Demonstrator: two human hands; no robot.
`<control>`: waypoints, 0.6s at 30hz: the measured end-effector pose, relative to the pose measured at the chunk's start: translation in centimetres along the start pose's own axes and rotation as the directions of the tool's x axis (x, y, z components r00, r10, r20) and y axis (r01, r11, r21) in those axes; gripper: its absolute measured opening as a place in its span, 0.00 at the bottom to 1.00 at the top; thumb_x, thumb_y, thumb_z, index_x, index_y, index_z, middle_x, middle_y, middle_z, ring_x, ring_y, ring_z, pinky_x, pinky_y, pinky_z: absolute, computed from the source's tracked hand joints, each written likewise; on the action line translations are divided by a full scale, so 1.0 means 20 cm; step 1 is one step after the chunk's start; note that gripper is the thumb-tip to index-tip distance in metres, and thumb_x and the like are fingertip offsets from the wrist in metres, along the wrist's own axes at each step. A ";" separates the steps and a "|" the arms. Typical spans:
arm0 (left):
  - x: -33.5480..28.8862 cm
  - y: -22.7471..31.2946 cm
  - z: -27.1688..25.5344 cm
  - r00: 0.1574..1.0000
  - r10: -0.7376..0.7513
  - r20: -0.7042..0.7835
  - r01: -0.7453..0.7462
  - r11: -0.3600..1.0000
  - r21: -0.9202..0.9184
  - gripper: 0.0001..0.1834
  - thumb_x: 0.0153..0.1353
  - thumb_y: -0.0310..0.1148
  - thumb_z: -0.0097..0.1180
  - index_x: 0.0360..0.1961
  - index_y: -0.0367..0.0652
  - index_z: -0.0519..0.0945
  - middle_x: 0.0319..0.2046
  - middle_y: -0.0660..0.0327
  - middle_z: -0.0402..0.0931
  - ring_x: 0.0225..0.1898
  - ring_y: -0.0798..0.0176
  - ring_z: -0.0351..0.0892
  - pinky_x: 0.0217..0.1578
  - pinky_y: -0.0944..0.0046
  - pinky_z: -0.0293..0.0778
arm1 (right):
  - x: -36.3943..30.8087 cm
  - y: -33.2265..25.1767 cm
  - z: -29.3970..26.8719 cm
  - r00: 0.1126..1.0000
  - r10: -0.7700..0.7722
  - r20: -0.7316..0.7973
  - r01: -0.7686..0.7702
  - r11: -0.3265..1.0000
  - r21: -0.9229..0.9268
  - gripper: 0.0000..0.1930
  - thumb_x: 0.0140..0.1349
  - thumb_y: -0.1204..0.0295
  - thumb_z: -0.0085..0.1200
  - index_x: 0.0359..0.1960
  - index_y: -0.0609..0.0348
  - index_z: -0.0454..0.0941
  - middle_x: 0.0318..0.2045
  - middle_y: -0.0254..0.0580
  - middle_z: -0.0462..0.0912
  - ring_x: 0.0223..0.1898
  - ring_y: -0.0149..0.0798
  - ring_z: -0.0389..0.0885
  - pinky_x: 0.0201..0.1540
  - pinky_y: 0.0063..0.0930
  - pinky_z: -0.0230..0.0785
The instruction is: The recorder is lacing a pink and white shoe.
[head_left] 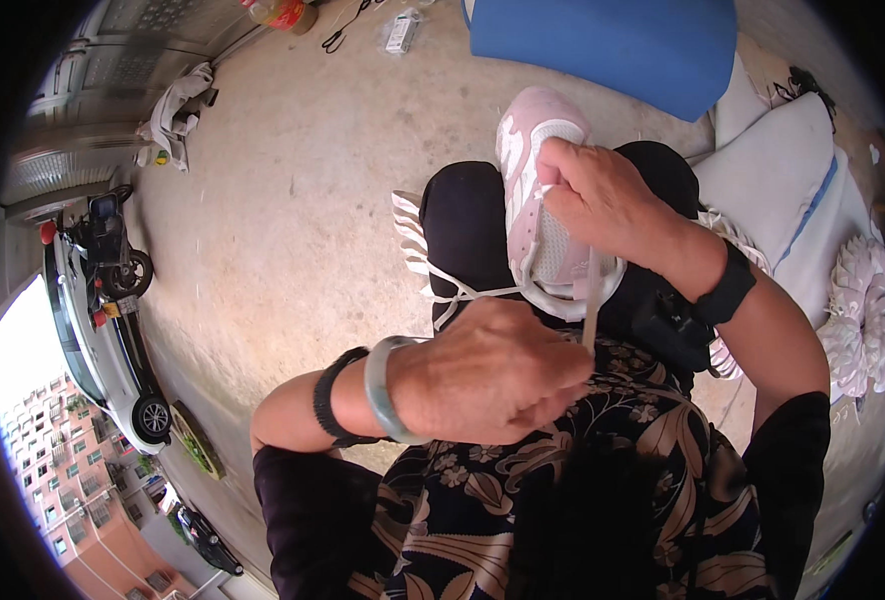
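A pink and white sneaker (pixel 546 108) rests on my lap between my black-clad knees, toe pointing away from me. My right hand (pixel 608 200) is over the shoe's right side, thumb and fingers pinched on a small white bit of lace at the eyelets. Below the shoe's heel, my left hand (pixel 498 372) is closed in a fist around a pale shoelace (pixel 592 310), which stretches taut up toward the shoe and my right hand. A bunch of white laces (pixel 411 228) hangs beside my left knee, with loose strands running toward the shoe.
A blue panel or seat (pixel 603 50) stands ahead. White sheeting (pixel 788 180) lies at right, near a pile of pinkish-white items (pixel 858 320). Scissors (pixel 334 40) and a small white packet (pixel 401 35) lie on the concrete floor. Outside at left are a motorcycle (pixel 113 245) and a white car (pixel 103 350).
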State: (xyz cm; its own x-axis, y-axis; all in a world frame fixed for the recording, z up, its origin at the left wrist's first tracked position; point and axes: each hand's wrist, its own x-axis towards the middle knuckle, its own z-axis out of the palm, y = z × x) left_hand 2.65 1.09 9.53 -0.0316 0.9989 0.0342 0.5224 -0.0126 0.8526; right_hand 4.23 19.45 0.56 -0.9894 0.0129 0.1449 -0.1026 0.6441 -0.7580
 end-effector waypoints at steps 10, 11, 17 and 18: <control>-0.34 -0.07 -0.18 0.883 -0.332 -0.332 0.439 0.835 0.333 0.01 0.53 0.24 0.59 0.28 0.39 0.79 0.19 0.58 0.76 0.20 0.54 0.75 0.22 0.62 0.69 | -0.12 -0.08 -0.76 0.985 0.154 -0.074 -0.071 0.765 0.641 0.10 0.55 0.73 0.54 0.37 0.63 0.73 0.29 0.31 0.75 0.19 0.16 0.65 0.20 0.07 0.53; -0.39 -0.09 -0.18 0.821 -0.372 -0.434 0.522 0.797 0.304 0.02 0.53 0.23 0.58 0.29 0.39 0.80 0.20 0.56 0.77 0.20 0.54 0.75 0.22 0.63 0.68 | -0.16 -0.04 -0.79 0.980 0.176 -0.089 -0.091 0.806 0.586 0.11 0.55 0.73 0.55 0.39 0.63 0.73 0.32 0.32 0.74 0.20 0.16 0.66 0.20 0.07 0.54; -0.61 -0.28 -0.17 0.820 -0.231 -0.523 0.535 0.631 0.561 0.04 0.52 0.24 0.56 0.30 0.42 0.76 0.20 0.57 0.76 0.22 0.53 0.75 0.26 0.59 0.69 | -0.57 0.17 -0.95 0.948 0.312 -0.065 -0.309 0.950 0.049 0.13 0.52 0.81 0.55 0.41 0.62 0.72 0.32 0.29 0.72 0.29 0.22 0.69 0.29 0.15 0.62; -0.65 -0.31 -0.16 0.814 -0.236 -0.531 0.545 0.626 0.557 0.04 0.52 0.24 0.56 0.30 0.42 0.76 0.20 0.57 0.76 0.22 0.53 0.75 0.26 0.59 0.69 | -0.63 0.14 -0.93 0.888 0.456 -0.067 -0.456 0.890 0.010 0.13 0.51 0.82 0.54 0.40 0.61 0.72 0.31 0.28 0.72 0.30 0.23 0.69 0.31 0.16 0.63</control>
State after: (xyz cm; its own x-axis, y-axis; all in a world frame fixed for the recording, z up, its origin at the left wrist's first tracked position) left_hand -2.85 -11.86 5.49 -0.6017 0.7920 0.1033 0.7847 0.5620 0.2618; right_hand 18.27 35.44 8.45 -0.9180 0.3563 -0.1742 0.3590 0.5597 -0.7469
